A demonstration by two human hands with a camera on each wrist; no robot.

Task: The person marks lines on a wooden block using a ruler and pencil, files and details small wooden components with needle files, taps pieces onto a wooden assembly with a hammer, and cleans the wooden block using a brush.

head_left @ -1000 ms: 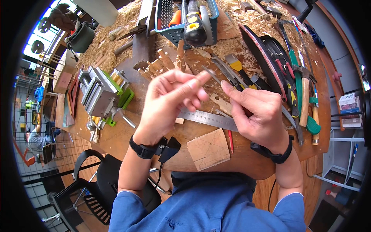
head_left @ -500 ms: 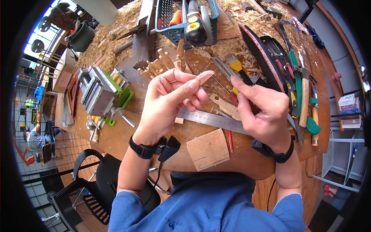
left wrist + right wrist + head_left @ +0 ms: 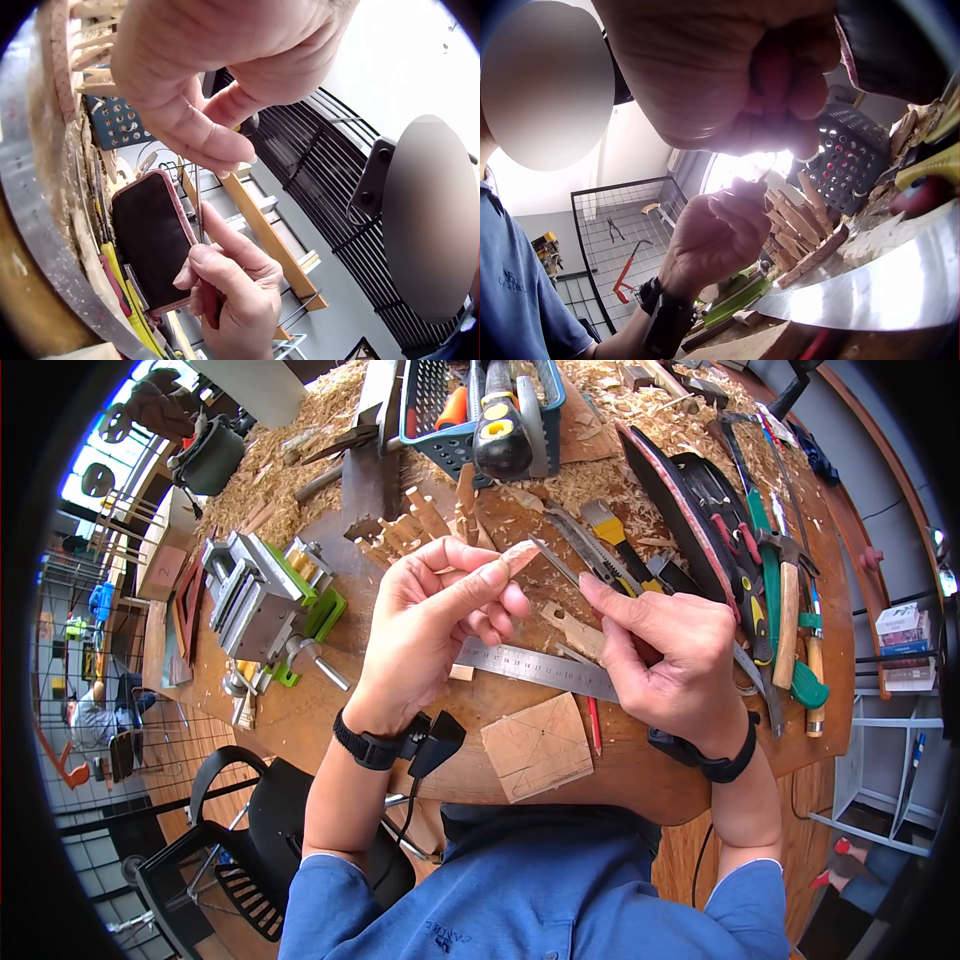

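Observation:
My left hand (image 3: pixel 440 605) pinches a small pale piece of carved wood (image 3: pixel 519 556) between thumb and index finger, its tapered end pointing up and to the right. My right hand (image 3: pixel 675 650) grips a slim file (image 3: pixel 556 563) by its red handle (image 3: pixel 211 301), index finger laid along the thin metal shaft. In the head view the file's tip reaches right to the wood's end. Both hands are raised over the workbench. Below them lie a steel ruler (image 3: pixel 540 665), a square wooden board (image 3: pixel 538 748) with pencil lines and a red pencil (image 3: pixel 594 725).
A vise (image 3: pixel 262 600) stands at the left. Behind the hands are several carved wooden sticks (image 3: pixel 428 513) and a blue basket (image 3: pixel 436 442) of tools. A black tool case (image 3: pixel 690 520), a hammer (image 3: pixel 788 610) and a yellow-handled scraper (image 3: pixel 612 525) lie at the right, among wood shavings.
The right hand has drawn back to the right and then returned left, bringing the file to the wood again. My left hand stays nearly in place, still pinching the wood.

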